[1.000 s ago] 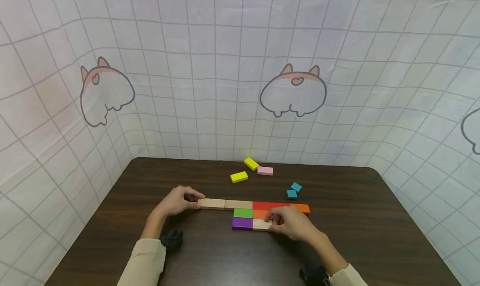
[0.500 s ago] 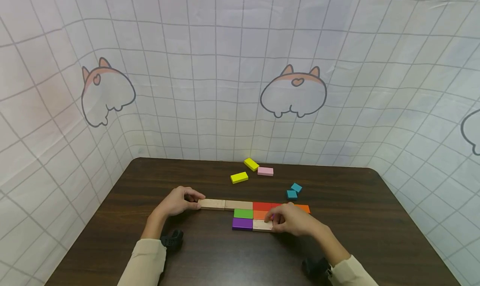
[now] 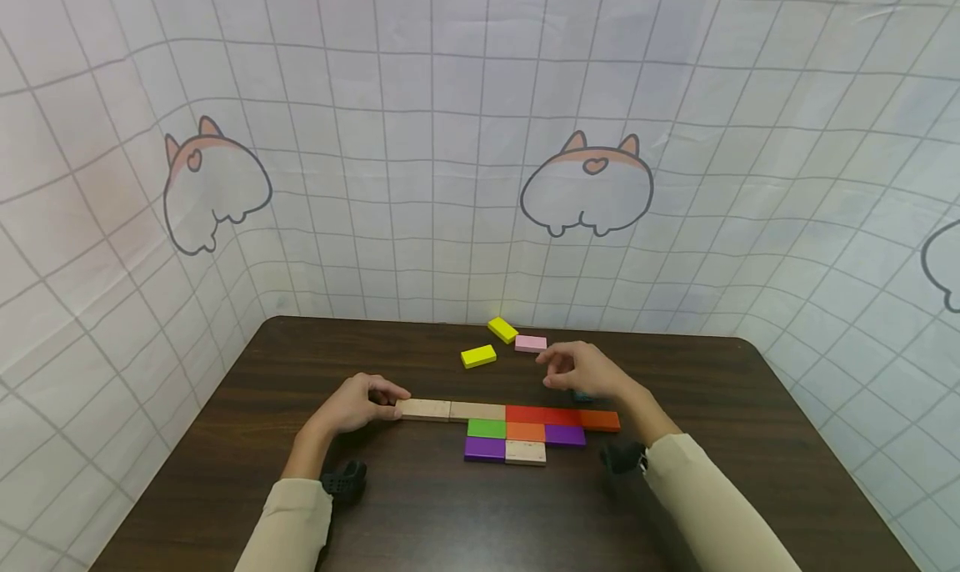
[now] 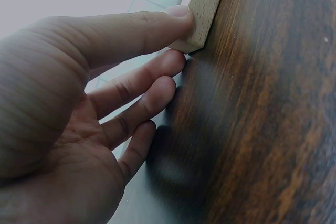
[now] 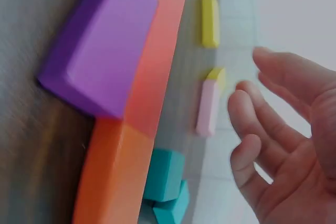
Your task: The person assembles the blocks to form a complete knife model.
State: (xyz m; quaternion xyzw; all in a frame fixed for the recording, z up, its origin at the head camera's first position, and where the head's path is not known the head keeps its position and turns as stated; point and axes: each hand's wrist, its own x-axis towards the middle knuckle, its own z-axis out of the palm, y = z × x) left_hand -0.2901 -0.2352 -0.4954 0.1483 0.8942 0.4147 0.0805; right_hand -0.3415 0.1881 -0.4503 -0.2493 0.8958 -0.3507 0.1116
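Observation:
My left hand (image 3: 360,402) pinches the left end of a plain wooden block (image 3: 423,409); in the left wrist view the thumb lies on the block's side (image 4: 207,11). A second wooden block (image 3: 477,411) continues the row, then red blocks (image 3: 543,415) and an orange block (image 3: 600,421). Below sit a green (image 3: 487,428), an orange (image 3: 525,431) and a purple block (image 3: 565,435), with another purple (image 3: 484,449) and a wooden block (image 3: 525,452) in front. My right hand (image 3: 585,369) hovers behind the row, fingers loosely bent and holding nothing, over the blue blocks (image 5: 165,174), mostly hidden in the head view.
Toward the back of the dark wooden table (image 3: 337,347) lie two yellow blocks (image 3: 478,356) and a pink block (image 3: 531,343), the pink one just left of my right fingertips in the head view. A white gridded cloth (image 3: 420,180) surrounds the table's back and sides.
My right hand has let go of the front wooden block and moved up and back past the row, uncovering the right purple block. The left hand stays at its block.

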